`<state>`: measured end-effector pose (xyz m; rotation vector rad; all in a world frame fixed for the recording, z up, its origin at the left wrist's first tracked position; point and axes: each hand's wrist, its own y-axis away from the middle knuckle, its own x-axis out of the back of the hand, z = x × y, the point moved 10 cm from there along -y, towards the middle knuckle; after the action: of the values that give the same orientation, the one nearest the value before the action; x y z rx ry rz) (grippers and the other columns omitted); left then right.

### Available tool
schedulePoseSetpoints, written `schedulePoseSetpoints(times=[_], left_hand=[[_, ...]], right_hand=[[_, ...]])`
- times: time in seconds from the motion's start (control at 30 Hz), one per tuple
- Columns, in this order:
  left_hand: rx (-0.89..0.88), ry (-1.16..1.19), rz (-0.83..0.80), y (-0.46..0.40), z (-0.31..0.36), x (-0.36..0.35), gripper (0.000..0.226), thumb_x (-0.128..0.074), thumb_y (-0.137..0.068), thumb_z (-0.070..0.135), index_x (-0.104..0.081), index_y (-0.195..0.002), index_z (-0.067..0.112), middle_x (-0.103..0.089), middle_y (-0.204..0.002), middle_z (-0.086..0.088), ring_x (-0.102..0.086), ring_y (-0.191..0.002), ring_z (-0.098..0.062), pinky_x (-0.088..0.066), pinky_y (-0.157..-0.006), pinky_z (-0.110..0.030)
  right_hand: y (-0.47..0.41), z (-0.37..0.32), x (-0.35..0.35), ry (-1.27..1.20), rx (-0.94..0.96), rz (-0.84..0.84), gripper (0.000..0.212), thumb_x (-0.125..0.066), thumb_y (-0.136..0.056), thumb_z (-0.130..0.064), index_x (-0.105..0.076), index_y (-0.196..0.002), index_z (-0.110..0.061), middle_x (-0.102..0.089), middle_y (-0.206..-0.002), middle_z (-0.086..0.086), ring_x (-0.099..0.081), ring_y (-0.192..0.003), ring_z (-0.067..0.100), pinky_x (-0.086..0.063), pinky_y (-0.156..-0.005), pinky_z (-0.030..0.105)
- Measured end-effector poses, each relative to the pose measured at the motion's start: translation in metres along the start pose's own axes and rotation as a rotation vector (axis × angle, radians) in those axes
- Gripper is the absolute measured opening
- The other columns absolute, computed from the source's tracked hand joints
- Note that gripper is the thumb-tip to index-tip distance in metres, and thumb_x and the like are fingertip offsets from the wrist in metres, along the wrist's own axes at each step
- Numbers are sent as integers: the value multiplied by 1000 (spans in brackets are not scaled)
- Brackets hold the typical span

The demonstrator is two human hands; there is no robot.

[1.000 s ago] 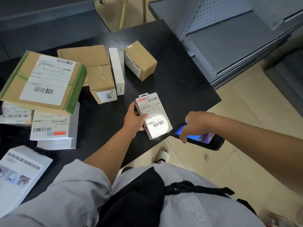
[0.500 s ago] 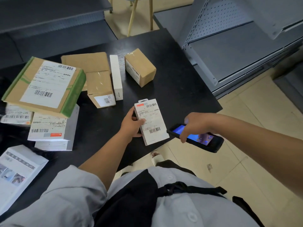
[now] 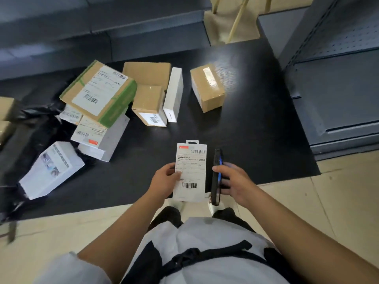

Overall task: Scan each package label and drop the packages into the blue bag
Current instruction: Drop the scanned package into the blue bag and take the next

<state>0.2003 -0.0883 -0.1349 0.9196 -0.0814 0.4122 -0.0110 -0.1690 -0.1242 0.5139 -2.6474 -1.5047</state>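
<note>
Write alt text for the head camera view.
A person's left hand holds a flat white labelled package upright beside a handheld scanner gripped in the right hand. Beyond them, cardboard and white boxes lie scattered on a black table.

The held package (image 3: 191, 173) is white, with a red patch at its top left and black barcodes. The scanner (image 3: 217, 177) is black, edged with blue glow. The table (image 3: 256, 140) is black. At ten o'clock a brown box (image 3: 98, 93) carries green tape (and a white label); plain brown boxes (image 3: 207, 87) sit at twelve.
</note>
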Motion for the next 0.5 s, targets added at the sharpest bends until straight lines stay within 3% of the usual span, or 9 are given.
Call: schedulePoseSetpoints(times=[0.1, 0.23, 0.33, 0.5], left_hand=[[31, 62, 15, 19, -18, -11, 35, -53, -105, 14, -60, -134, 32, -71, -121, 11, -71, -102, -9, -60, -78, -30], [27, 126, 69, 43, -25, -15, 44, -49, -106, 12, -55, -140, 40, -69, -112, 28, -69, -96, 6, -53, -62, -12], [19, 158, 121, 61, -28, 7, 46, -46, -106, 9, -54, -139, 40, -67, -102, 35, -65, -84, 18, -51, -57, -8], [-81, 273, 214, 101, -31, 69, 49, -43, -106, 6, -55, -136, 44, -73, -109, 22, -69, -90, 8, -53, -68, -14]], right_hand=[[-12, 5, -12, 35, -10, -97, 33, -73, -88, -17, -67, -121, -18, -79, -105, 9, -73, -95, 31, -61, -74, 44], [-17, 8, -30, 91, -32, -186, 33, -73, -90, -17, -66, -122, -20, -79, -107, 6, -75, -98, 27, -60, -68, 39], [-10, 4, -54, 165, -27, -273, 34, -71, -91, -19, -66, -125, -21, -79, -108, 4, -75, -98, 24, -59, -72, 38], [24, -11, -117, 261, 52, -388, 30, -68, -92, -15, -68, -121, -20, -78, -109, 6, -74, -97, 25, -58, -90, 52]])
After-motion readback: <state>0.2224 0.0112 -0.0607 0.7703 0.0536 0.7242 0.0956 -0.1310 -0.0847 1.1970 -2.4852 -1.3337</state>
